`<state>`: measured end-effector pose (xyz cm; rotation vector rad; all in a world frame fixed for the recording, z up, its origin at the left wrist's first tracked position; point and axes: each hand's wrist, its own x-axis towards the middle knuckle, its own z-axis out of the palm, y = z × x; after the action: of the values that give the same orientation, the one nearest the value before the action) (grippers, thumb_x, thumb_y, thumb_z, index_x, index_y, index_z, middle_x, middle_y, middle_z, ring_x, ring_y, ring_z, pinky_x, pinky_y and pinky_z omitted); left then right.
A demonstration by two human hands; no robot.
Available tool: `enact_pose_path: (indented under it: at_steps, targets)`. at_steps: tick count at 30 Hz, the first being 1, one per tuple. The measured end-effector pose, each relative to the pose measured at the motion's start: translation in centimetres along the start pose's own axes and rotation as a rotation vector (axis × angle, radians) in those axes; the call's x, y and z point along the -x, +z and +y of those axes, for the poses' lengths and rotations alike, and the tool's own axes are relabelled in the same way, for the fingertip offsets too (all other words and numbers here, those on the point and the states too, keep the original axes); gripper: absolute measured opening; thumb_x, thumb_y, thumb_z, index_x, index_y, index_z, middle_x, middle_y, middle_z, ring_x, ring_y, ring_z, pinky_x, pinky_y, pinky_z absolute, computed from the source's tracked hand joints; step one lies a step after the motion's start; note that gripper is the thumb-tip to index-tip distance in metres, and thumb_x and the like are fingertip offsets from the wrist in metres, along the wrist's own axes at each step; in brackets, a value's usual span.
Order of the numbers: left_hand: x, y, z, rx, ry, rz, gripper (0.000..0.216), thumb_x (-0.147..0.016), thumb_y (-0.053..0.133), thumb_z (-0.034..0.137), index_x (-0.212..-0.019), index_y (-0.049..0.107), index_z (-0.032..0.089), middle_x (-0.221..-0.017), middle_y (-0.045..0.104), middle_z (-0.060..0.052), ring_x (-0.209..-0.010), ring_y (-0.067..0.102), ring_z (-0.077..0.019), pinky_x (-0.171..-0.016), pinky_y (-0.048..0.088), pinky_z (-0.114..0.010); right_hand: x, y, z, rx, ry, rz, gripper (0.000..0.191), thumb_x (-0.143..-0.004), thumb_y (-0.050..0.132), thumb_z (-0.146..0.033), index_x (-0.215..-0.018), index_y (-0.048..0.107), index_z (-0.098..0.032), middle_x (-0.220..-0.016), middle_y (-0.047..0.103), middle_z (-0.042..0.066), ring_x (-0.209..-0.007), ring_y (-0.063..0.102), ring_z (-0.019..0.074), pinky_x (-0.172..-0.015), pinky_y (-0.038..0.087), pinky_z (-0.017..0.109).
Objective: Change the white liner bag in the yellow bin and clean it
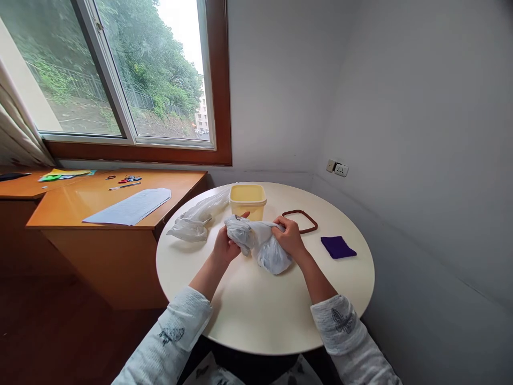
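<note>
Grey-white walls (420,107) are meeting in a corner behind the scene, and a brown-framed sliding window (160,80) is filling the upper left of the frame, with trees showing through the glass. A round white desk (256,315) is taking up the lower centre. Above its middle, the two hands are gripping a bunched white plastic bag (274,259): the left hand (227,243) is closing around its gathered left end, while the right hand (289,238) is pinching its upper right part, the fuller portion sagging between and below them. Just behind the bag, a pale yellow plastic tub (247,206) is standing upright. A translucent plastic bag (192,220) is lying crumpled to the tub's left. A brown rounded frame (308,231) is lying just beyond the right hand, and a folded purple cloth (338,247) is resting near the desk's right edge. At middle left, an orange wooden desk (100,240) is carrying white paper sheets (130,206) and a pen (125,186).
</note>
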<state>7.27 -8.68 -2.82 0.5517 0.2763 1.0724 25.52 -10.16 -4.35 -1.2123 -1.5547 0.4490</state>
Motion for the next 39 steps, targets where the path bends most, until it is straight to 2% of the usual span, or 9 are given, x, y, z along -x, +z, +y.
enact_pose_path:
  at_steps: [5,7,11,16,20,27,34,37,39]
  targets:
    - [-1.0,-1.5,1.0,-0.071,-0.062,0.004,0.021,-0.074,0.05,0.011,-0.09,0.063,0.013,-0.044,0.048,0.006,-0.022,0.024,-0.0003,-0.025,0.025,-0.012,-0.3,-0.8,0.2,0.033,0.027,0.034,0.01,-0.069,0.046,-0.024,-0.059,0.046,-0.02,-0.059,0.048,-0.004,-0.059,0.044,0.0127,-0.057,0.032,0.025]
    - [-1.3,-1.8,1.7,-0.073,-0.058,0.053,0.02,-0.075,0.049,0.011,-0.088,0.063,0.012,-0.044,0.049,0.004,-0.025,0.034,-0.004,-0.028,0.031,-0.015,-0.5,-1.3,0.4,0.035,0.043,0.054,0.011,-0.069,0.046,-0.024,-0.059,0.044,-0.02,-0.059,0.046,-0.004,-0.059,0.043,0.0125,-0.056,0.031,0.024]
    - [-0.9,-1.8,3.4,-0.008,0.056,0.087,0.027,-0.078,0.052,0.023,-0.102,0.062,0.016,-0.07,0.066,-0.003,-0.062,0.065,-0.0183,-0.058,0.053,-0.028,-0.7,-1.9,0.8,0.025,0.061,0.038,0.013,-0.069,0.045,-0.024,-0.057,0.042,-0.02,-0.057,0.043,-0.004,-0.058,0.04,0.012,-0.055,0.029,0.024]
    - [0.0,-0.5,4.8,0.143,0.256,-0.036,0.035,-0.08,0.05,0.04,-0.106,0.058,0.019,-0.099,0.067,-0.008,-0.096,0.063,-0.0244,-0.085,0.049,-0.038,-0.7,-1.9,0.7,0.011,0.073,-0.086,0.013,-0.069,0.044,-0.024,-0.057,0.04,-0.02,-0.057,0.04,-0.005,-0.057,0.036,0.0111,-0.053,0.027,0.024]
    - [0.3,1.1,6.2,0.132,0.4,-0.125,0.039,-0.078,0.053,0.047,-0.106,0.056,0.019,-0.11,0.063,-0.011,-0.108,0.057,-0.027,-0.091,0.045,-0.042,-0.7,-2.0,0.7,0.013,0.091,-0.179,0.017,-0.066,0.044,-0.023,-0.055,0.032,-0.02,-0.056,0.029,-0.006,-0.055,0.027,0.0096,-0.05,0.021,0.024]
    - [-0.4,2.5,10.1,-0.263,0.46,-0.025,0.031,-0.073,0.056,0.004,-0.099,0.058,0.02,-0.093,0.066,-0.003,-0.084,0.064,-0.0149,-0.075,0.052,-0.025,-0.8,-2.4,0.3,-0.15,0.105,-0.205,0.011,-0.065,0.043,-0.021,-0.057,0.035,-0.02,-0.059,0.03,-0.005,-0.056,0.027,0.0095,-0.051,0.022,0.024]
    - [-1.3,4.6,14.0,-0.773,0.439,0.184,0.035,-0.067,0.062,0.002,-0.099,0.061,0.017,-0.064,0.061,0.001,-0.045,0.056,-0.0086,-0.045,0.047,-0.017,-1.4,-3.1,1.3,-0.194,0.232,0.045,0.006,-0.064,0.045,-0.023,-0.062,0.048,-0.018,-0.06,0.042,-0.003,-0.058,0.036,0.0117,-0.053,0.028,0.025]
    - [-1.1,6.5,14.9,-0.91,0.37,0.224,0.04,-0.068,0.057,0.0,-0.104,0.061,0.017,-0.06,0.059,0.001,-0.042,0.054,-0.0082,-0.042,0.047,-0.017,-1.5,-3.8,0.9,-0.141,0.214,0.048,0.017,-0.066,0.049,-0.025,-0.079,0.059,-0.019,-0.08,0.058,0.002,-0.074,0.05,0.017,-0.064,0.038,0.028]
    - [-1.1,8.0,14.9,-0.887,0.337,0.208,0.041,-0.069,0.051,-0.001,-0.105,0.061,0.016,-0.065,0.061,-0.001,-0.048,0.058,-0.01,-0.047,0.05,-0.02,-1.6,-4.3,-0.3,-0.118,0.129,0.006,0.032,-0.068,0.055,-0.027,-0.099,0.059,-0.023,-0.106,0.059,0.004,-0.093,0.052,0.0203,-0.077,0.04,0.032]
